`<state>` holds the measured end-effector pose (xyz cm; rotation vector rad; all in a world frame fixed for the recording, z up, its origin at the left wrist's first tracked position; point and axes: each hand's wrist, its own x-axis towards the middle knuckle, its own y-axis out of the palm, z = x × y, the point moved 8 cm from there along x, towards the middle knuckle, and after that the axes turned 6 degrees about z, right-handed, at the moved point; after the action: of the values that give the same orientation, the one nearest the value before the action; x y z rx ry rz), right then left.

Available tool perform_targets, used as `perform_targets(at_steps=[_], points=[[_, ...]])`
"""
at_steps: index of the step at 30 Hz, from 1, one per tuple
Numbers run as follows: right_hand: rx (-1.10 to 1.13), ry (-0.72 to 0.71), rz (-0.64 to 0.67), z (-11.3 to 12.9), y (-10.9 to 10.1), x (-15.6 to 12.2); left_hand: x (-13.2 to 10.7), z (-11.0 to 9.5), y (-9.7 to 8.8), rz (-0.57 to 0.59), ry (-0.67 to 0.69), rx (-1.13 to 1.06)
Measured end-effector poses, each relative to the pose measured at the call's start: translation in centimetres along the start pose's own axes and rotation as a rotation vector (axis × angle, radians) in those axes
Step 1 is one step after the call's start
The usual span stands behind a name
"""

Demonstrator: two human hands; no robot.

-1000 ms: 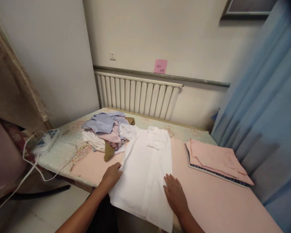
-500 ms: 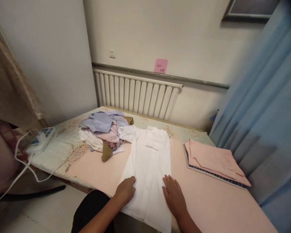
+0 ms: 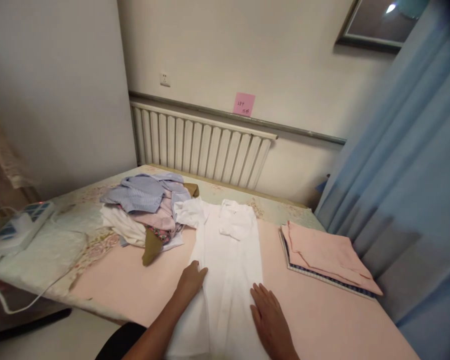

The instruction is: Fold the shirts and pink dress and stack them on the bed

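Note:
A white shirt [image 3: 228, 260] lies lengthwise on the pink table cover [image 3: 142, 280], folded into a narrow strip with its collar at the far end. My left hand [image 3: 190, 280] lies flat and open on the shirt's left edge. My right hand [image 3: 268, 315] rests open, fingers together, on the shirt's right edge near the table's front. Neither hand grips the cloth.
A heap of unfolded clothes [image 3: 146, 210], blue, pink, white and olive, sits at the back left. Folded pink garments [image 3: 326, 250] are stacked at the right. A power strip [image 3: 18, 230] with white cable lies at far left. A radiator [image 3: 202, 147] and a blue curtain [image 3: 408, 190] border the table.
My left hand has folded the shirt's left side inward, so the shirt is narrower, and now rests farther right and farther up on it. The right hand has barely moved.

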<state>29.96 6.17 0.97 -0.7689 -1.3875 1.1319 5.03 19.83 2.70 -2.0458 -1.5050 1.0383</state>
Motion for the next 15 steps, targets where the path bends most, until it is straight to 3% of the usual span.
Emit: perform_targets(at_steps=[4,8,12,15], points=[[-0.036,-0.033,-0.019,-0.3,0.2,-0.4,3.1,-0.3,-0.4,-0.030,0.013,-0.024],[0.056,0.010,-0.109,-1.5,-1.7,1.3,4.8,0.0,-0.6,-0.049,0.041,-0.046],[0.268,0.140,-0.088,-0.3,-3.0,9.1,5.4,0.4,-0.3,-0.047,0.061,-0.065],[0.436,0.108,-0.032,4.4,-1.8,17.3,5.4,0.5,-0.1,-0.010,0.061,-0.072]])
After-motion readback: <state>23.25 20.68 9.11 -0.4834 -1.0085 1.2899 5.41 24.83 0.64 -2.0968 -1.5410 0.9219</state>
